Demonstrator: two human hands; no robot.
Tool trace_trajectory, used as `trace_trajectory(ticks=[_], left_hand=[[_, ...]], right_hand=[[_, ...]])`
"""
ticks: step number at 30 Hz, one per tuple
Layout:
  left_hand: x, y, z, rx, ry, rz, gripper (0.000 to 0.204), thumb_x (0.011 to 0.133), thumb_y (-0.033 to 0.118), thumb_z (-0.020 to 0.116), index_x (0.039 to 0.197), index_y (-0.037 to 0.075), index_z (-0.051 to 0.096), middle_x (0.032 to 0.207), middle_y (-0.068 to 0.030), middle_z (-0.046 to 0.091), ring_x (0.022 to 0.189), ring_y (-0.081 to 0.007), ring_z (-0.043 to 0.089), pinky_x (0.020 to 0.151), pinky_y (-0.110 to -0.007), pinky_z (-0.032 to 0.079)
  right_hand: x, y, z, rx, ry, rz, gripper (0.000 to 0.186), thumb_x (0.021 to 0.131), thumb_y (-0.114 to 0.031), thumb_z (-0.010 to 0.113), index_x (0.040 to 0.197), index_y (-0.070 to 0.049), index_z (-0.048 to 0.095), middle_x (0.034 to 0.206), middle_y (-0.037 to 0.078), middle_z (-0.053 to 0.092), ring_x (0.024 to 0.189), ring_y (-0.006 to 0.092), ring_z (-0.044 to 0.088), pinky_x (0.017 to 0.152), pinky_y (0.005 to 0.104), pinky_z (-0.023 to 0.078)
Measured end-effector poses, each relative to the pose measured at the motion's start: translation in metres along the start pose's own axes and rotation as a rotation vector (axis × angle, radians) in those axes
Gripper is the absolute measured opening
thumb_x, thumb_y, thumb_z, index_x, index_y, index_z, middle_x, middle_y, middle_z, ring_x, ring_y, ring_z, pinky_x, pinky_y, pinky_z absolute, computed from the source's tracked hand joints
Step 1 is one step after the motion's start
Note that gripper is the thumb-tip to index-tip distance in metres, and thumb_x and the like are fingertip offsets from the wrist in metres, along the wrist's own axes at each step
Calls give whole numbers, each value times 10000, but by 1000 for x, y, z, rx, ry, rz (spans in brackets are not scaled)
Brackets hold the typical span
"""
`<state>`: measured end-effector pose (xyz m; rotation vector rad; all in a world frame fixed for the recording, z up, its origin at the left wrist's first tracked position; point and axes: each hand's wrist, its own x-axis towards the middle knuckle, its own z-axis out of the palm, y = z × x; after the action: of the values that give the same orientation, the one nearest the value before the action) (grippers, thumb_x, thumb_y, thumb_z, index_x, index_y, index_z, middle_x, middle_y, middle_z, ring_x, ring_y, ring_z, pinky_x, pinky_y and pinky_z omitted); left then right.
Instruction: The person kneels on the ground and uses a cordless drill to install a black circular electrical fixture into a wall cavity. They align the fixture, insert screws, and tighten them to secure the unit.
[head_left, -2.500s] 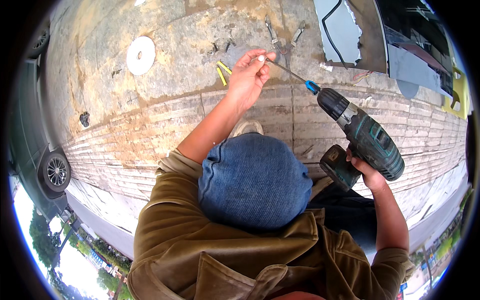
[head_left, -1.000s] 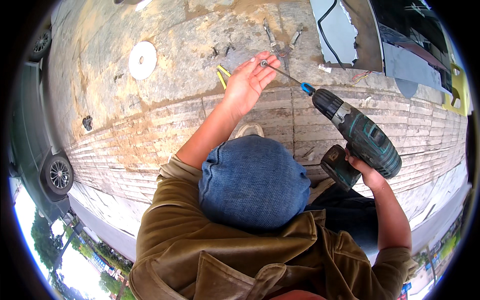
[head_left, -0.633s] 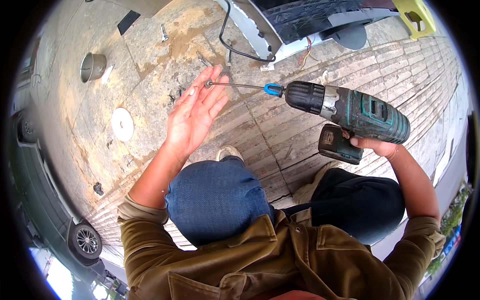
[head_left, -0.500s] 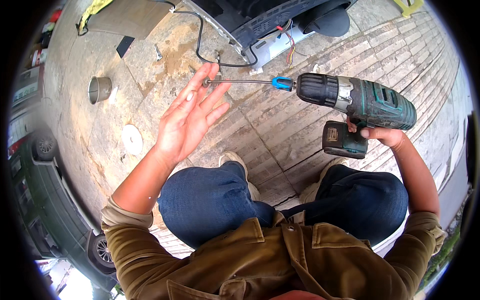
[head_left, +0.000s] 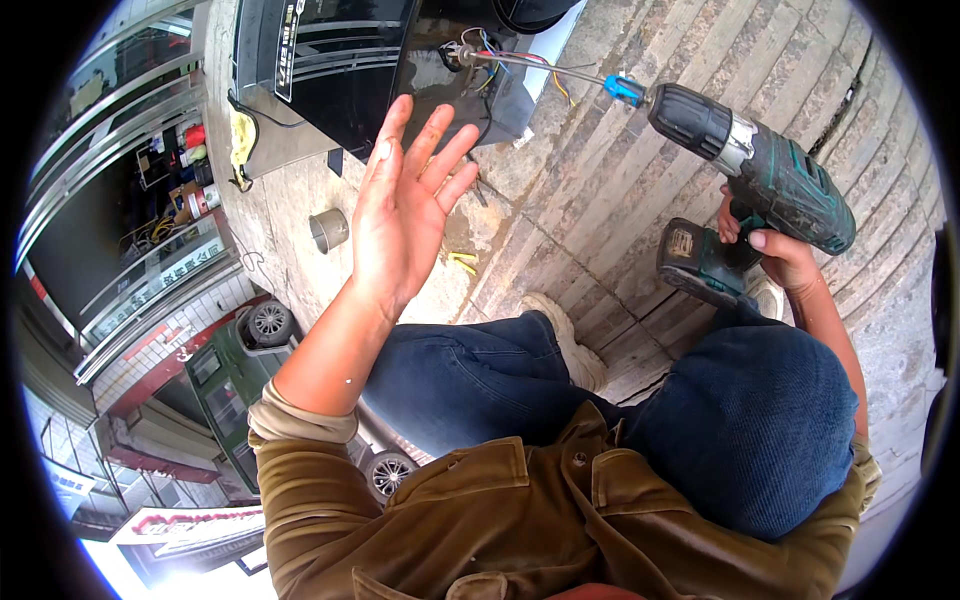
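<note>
Currently, the right hand is gripping the cordless drill, and the long bit is pointing toward ten o'clock; the left hand is hovering open-palmed, the drill sitting at its three o'clock.

Drill right of left hand — appliance beyond that hand

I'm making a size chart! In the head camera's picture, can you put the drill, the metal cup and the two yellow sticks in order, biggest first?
1. Drill
2. Metal cup
3. Yellow sticks: these two look about alike, so I won't rank them.
</note>
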<state>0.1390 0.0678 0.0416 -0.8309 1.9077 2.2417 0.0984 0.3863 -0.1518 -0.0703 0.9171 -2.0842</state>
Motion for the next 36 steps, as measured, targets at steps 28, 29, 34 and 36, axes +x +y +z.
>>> trace_trajectory(ticks=[28,29,34,36], left_hand=[[173,-51,-17,663,391,62,386,930,142,543,1256,-44,452,1109,-74,588,952,-125,597,747,-229,480],[177,-53,-16,667,415,73,363,927,135,546,1239,-31,461,1095,-64,592,937,-122,596,742,-235,480],[199,-54,-21,534,469,128,274,913,86,546,1173,28,482,1075,-37,589,922,-127,587,766,-270,476],[202,-57,-21,391,487,151,244,912,65,533,1150,43,482,1083,-42,586,952,-138,580,798,-285,469]], right_hand=[[45,67,-27,-48,115,223,355,836,-168,644,1159,-29,597,1082,41,618,996,149,561,923,301,428],[43,65,-28,-53,112,231,357,836,-169,644,1161,-30,596,1081,40,618,998,148,560,924,300,425],[38,61,-32,-53,94,268,365,835,-179,648,1165,-33,593,1068,38,618,1000,145,558,923,292,419],[38,58,-31,-56,89,280,367,835,-183,648,1165,-32,593,1063,36,617,997,143,557,921,289,418]])
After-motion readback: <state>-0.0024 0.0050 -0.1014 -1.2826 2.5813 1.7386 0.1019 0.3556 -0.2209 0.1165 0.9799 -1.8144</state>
